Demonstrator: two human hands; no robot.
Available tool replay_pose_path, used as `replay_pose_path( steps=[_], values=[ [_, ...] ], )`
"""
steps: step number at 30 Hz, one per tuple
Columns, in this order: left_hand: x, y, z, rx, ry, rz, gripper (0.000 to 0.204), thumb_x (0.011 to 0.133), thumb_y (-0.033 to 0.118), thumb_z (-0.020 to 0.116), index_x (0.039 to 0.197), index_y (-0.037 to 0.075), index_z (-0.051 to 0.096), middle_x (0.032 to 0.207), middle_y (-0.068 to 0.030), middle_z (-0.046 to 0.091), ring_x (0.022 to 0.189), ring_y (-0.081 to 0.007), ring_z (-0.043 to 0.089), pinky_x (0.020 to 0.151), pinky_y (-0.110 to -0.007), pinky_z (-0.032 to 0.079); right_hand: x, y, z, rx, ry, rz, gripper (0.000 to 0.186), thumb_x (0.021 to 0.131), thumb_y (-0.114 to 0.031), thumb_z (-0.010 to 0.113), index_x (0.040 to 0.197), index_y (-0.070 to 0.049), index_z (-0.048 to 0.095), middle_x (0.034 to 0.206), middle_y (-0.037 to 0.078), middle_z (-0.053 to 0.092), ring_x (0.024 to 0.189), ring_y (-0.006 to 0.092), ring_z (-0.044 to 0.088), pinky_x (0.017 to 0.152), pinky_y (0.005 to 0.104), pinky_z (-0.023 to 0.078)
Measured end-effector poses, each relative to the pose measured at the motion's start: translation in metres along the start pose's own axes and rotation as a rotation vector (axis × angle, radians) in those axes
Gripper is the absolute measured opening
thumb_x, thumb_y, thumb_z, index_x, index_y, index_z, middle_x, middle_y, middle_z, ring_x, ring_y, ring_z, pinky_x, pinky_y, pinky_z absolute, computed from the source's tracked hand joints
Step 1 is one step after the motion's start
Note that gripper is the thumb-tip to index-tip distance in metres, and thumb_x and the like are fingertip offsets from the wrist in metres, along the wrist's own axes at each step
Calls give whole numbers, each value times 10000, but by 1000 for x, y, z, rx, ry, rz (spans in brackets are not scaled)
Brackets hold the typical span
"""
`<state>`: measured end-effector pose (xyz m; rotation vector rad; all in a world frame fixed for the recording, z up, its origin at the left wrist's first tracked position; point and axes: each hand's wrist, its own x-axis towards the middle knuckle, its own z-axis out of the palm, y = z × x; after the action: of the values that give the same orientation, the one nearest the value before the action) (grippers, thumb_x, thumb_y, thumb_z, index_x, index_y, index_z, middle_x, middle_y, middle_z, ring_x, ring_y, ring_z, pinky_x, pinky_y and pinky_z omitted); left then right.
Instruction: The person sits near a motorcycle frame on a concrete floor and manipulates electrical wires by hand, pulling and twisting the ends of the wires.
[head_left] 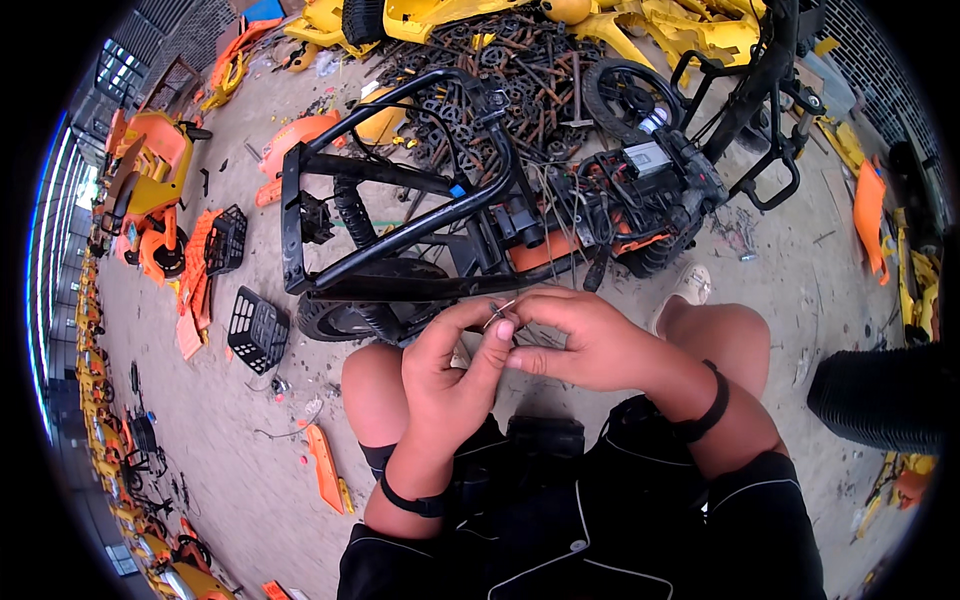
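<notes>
Thin metal piece (498, 313) was clamped between the fingertips of the left hand (452, 365), while the grip of the right hand (580, 340) could not be told, by the near edge of a black scooter frame (405, 238) seemingly largely bared, with a wheel (325, 318) and wiring (598, 200) still left on.

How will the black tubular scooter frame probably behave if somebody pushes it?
The black tubular scooter frame is probably stiff, as its tubes look thick. It may feel heavy for pushing, since a tyred wheel shows beneath. The loose wires would likely flop, because they look thin and slack.
</notes>
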<state>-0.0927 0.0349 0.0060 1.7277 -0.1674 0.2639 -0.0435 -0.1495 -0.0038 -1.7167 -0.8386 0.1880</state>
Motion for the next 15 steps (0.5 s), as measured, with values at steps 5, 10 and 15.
replay_pose_path(
  steps=[5, 10, 15],
  values=[
    [-2, -1, -3, 13, 17, -26, 132, 932, 65, 701, 1029, -21, 677, 981, -117, 735, 867, -153, 680, 799, -279, 534, 0, -2, -1, -16, -11, 61, 208, 912, -219, 705, 945, -21, 651, 870, 124, 644, 828, 318, 630, 699, 396, 483],
    [-2, -2, -7, 29, 6, 24, 124, 962, 83, 666, 1028, -21, 681, 947, -109, 727, 830, -145, 664, 777, -276, 528, 0, -3, -2, 1, -24, 68, 190, 915, -205, 702, 920, -21, 654, 817, 103, 625, 761, 293, 604, 661, 387, 465],
    [-1, 4, -6, -92, -10, -6, 135, 979, 73, 634, 1060, -28, 671, 937, -96, 715, 836, -157, 659, 779, -289, 525, 0, -3, 2, 59, 7, 27, 180, 914, -192, 709, 906, -22, 649, 785, 90, 606, 720, 271, 584, 637, 378, 456]
  ],
)
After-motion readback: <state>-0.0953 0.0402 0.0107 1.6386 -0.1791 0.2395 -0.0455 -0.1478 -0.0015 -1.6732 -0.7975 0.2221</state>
